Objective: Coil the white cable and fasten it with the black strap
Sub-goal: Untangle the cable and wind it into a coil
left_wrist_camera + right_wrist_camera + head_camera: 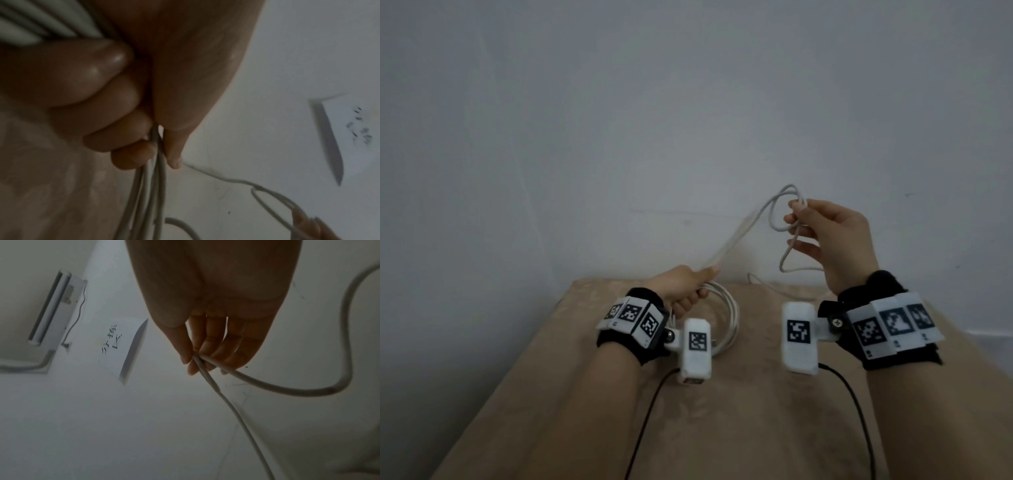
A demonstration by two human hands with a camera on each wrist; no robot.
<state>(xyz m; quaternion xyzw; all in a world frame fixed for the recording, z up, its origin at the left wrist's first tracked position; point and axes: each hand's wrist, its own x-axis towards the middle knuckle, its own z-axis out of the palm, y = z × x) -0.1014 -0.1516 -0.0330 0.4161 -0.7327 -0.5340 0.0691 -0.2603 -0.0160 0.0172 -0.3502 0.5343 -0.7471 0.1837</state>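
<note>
The white cable hangs in several round loops from my left hand, just above the tan table. In the left wrist view my curled fingers and thumb clamp the bundled cable strands. A blurred stretch of cable runs up and right to my right hand, raised in front of the wall. Its thumb and fingertips pinch the cable, which curls into loose loops around the hand and trails down to the table's far edge. I see no black strap.
A pale wall rises right behind the table. Two black leads run from the wrist cameras toward me over the tabletop. A paper note with writing and a wall fixture show in the right wrist view.
</note>
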